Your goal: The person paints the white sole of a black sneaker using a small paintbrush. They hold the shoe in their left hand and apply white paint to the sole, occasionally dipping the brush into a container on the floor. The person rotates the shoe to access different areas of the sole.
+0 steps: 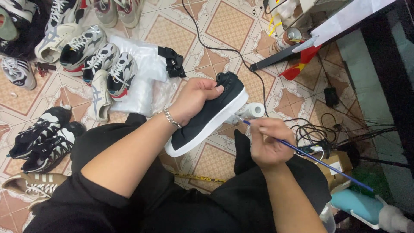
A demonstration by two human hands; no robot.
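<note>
- Patterned tan and white tiled floor (220,21) is pretty crowded: a bunch of grey, white and black lace-up sneakers (92,56) fills the upper left, and tangled black cables (327,129) take up the right, so the only open room is the strip in the middle.
- Black canvas shoe with a thick white sole (207,118) is held up over the lap, sole edge facing the right hand.
- Left hand (194,97) is curled tight around the shoe's heel end, silver bracelet on the wrist.
- Right hand (267,144) is pinched closed on a thin blue-handled brush (310,157), tip just beside the sole's edge.
- Small white roll of tape (254,110) sits on the floor just past the shoe.
</note>
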